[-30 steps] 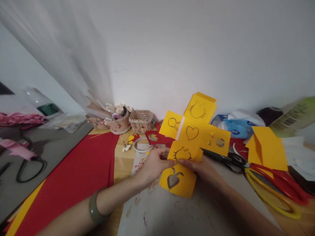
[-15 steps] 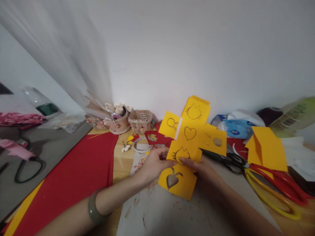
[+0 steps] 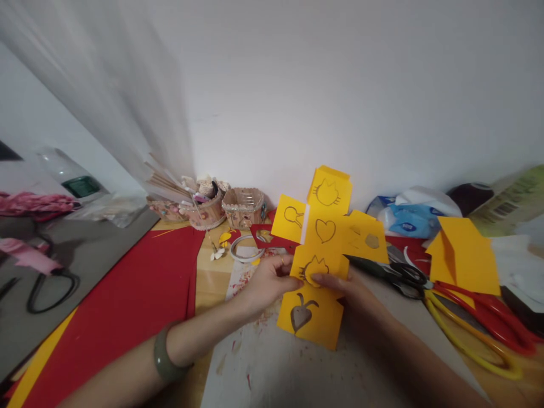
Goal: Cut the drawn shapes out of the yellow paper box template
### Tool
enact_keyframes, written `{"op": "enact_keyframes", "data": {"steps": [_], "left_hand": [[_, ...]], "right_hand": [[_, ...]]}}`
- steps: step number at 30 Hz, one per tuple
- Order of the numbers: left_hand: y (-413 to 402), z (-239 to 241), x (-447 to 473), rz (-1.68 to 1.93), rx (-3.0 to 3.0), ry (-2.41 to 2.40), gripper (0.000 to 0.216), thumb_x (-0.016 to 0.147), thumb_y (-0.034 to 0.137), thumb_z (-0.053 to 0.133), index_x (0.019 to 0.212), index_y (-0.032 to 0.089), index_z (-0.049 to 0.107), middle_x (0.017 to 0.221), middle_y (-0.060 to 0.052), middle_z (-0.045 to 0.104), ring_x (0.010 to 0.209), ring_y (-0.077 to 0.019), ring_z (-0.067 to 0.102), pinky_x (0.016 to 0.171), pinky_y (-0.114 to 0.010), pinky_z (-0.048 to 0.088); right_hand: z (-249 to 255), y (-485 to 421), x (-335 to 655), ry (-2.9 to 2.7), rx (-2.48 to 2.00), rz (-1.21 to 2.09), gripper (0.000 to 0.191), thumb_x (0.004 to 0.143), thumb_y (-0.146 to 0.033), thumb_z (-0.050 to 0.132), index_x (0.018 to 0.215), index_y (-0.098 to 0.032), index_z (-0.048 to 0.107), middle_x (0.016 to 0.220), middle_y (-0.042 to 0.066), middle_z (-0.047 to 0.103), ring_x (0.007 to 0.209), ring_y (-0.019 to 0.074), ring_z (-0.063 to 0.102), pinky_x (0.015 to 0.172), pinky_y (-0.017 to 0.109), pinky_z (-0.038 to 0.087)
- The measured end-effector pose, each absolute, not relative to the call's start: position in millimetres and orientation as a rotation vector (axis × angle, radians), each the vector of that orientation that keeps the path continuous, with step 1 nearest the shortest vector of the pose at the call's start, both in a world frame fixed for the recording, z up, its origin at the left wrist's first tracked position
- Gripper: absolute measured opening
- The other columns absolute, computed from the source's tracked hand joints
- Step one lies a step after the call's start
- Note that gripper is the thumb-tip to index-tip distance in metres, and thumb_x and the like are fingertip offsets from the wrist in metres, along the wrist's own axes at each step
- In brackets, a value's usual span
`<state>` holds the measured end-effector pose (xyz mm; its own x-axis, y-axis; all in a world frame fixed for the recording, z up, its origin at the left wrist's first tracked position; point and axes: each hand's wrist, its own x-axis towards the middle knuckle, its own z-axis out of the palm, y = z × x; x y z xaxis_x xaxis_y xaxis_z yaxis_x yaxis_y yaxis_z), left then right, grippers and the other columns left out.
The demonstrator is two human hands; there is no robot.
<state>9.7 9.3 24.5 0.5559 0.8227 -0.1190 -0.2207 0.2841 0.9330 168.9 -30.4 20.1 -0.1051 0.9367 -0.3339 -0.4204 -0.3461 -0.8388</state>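
Note:
Both my hands hold a cross-shaped yellow paper cutout (image 3: 325, 249) above the grey mat. My left hand (image 3: 274, 280) pinches its left edge, thumb on the front. On the lower right side, my right hand (image 3: 340, 283) grips it with the thumb over a drawn cat face; its other fingers are hidden behind the paper. Cat faces, a heart and a spoon-like outline are drawn on the panels. The bottom panel has a strawberry-shaped opening, and the right panel has small cut holes. A white strip lies along the left panel's joint.
Black-handled scissors (image 3: 403, 277) and large scissors with red and yellow handles (image 3: 480, 309) lie right, beside a folded yellow paper piece (image 3: 465, 258). Red paper (image 3: 140, 294) and a pink glue gun (image 3: 29, 255) are left. Small decorated baskets (image 3: 243, 209) and tissues (image 3: 410, 218) stand behind.
The yellow cutout has turned slightly, its top swinging left and its bottom panel moving right. Both hands keep their hold in nearly the same place.

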Motion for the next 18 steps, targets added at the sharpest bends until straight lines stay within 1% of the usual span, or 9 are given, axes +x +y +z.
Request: {"op": "enact_keyframes", "data": {"steps": [2, 4, 6, 11, 14, 18], "left_hand": [[11, 25, 8, 0.78, 1.053, 0.686, 0.024, 0.058, 0.028, 0.074, 0.078, 0.016, 0.071, 0.074, -0.003, 0.068, 0.065, -0.0151, 0.06, 0.066, -0.025, 0.045], [12, 27, 7, 0.787, 1.054, 0.709, 0.022, 0.062, 0.035, 0.073, 0.071, 0.015, 0.069, 0.063, -0.001, 0.062, 0.054, -0.0109, 0.053, 0.056, -0.022, 0.041], [13, 28, 6, 0.795, 1.065, 0.743, 0.029, 0.064, 0.043, 0.074, 0.064, 0.015, 0.066, 0.056, 0.0, 0.057, 0.05, -0.0092, 0.047, 0.051, -0.021, 0.037], [14, 34, 7, 0.8, 1.11, 0.771, 0.044, 0.058, 0.056, 0.078, 0.058, 0.015, 0.062, 0.056, 0.0, 0.057, 0.053, -0.01, 0.048, 0.052, -0.022, 0.037], [13, 36, 7, 0.798, 1.137, 0.776, 0.046, 0.057, 0.057, 0.078, 0.053, 0.016, 0.058, 0.05, 0.003, 0.051, 0.047, -0.0072, 0.042, 0.05, -0.021, 0.034], [11, 39, 6, 0.771, 1.151, 0.779, 0.045, 0.06, 0.057, 0.075, 0.054, 0.016, 0.057, 0.05, 0.003, 0.051, 0.045, -0.0068, 0.041, 0.048, -0.021, 0.034]], "right_hand": [[19, -30, 168, -0.72, -1.101, 1.653, 0.043, 0.06, -0.031, 0.08, 0.1, -0.021, 0.068, 0.094, 0.007, 0.075, 0.083, 0.0269, 0.071, 0.075, 0.039, 0.055], [20, -31, 167, -0.748, -1.109, 1.649, 0.041, 0.06, -0.031, 0.081, 0.097, -0.02, 0.069, 0.092, 0.008, 0.076, 0.081, 0.0272, 0.071, 0.076, 0.041, 0.055], [23, -32, 165, -0.759, -1.094, 1.642, 0.039, 0.059, -0.03, 0.082, 0.095, -0.02, 0.07, 0.09, 0.007, 0.076, 0.081, 0.027, 0.071, 0.076, 0.04, 0.056], [29, -35, 163, -0.698, -1.033, 1.712, 0.035, 0.062, -0.029, 0.081, 0.095, -0.021, 0.071, 0.085, 0.006, 0.077, 0.076, 0.0255, 0.072, 0.071, 0.036, 0.057], [24, -34, 166, -0.686, -1.032, 1.738, 0.04, 0.06, -0.029, 0.082, 0.097, -0.022, 0.069, 0.087, 0.006, 0.076, 0.076, 0.0262, 0.072, 0.073, 0.039, 0.058], [17, -33, 169, -0.665, -1.033, 1.736, 0.044, 0.06, -0.028, 0.083, 0.101, -0.022, 0.068, 0.089, 0.006, 0.076, 0.077, 0.0265, 0.072, 0.077, 0.043, 0.057]]}}
